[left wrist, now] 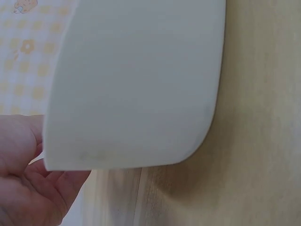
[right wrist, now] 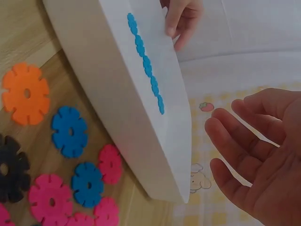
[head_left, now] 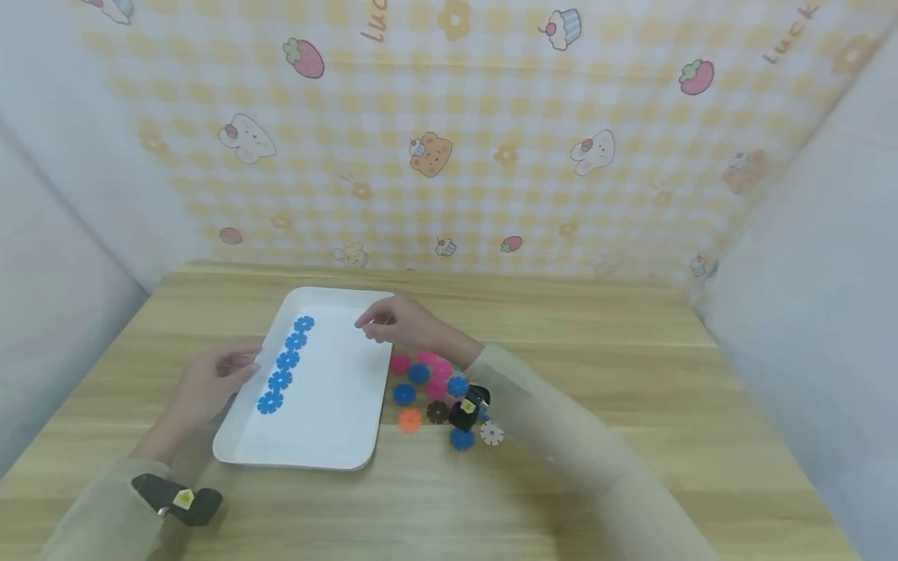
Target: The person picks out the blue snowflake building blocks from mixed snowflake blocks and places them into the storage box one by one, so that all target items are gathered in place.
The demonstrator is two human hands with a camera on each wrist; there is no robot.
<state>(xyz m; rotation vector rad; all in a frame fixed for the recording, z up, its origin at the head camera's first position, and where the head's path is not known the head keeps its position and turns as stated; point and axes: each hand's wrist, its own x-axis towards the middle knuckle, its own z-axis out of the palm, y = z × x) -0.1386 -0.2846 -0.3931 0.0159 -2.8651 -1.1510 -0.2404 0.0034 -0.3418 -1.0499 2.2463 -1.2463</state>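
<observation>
The left hand [head_left: 206,382] has thumb and fingers bent at the left rim of the tray [head_left: 330,389], lightly gripping it; the right hand [head_left: 407,321] hangs over the tray's far right side with its fingers loosely bent, a gap between thumb and fingertips, and nothing in it. Five blue discs lie in the tray as a row [head_left: 288,359] along its left side; whether they are linked or only touching, I cannot tell. The loose discs [head_left: 436,387] lie on the table [head_left: 449,499] just beside the tray's right wall, under the right sleeve [head_left: 561,421] and wrist camera [head_left: 463,414].

The likeliest trouble, I judge, is that sleeve or camera; if the forearm dips, it could drag the loose discs apart; a tug by the left hand could slide the tray and, if its discs are not linked, bend the row; thin, crowded discs may also come up two at once, or in the wrong colour, since pink and blue lie mixed together.
</observation>
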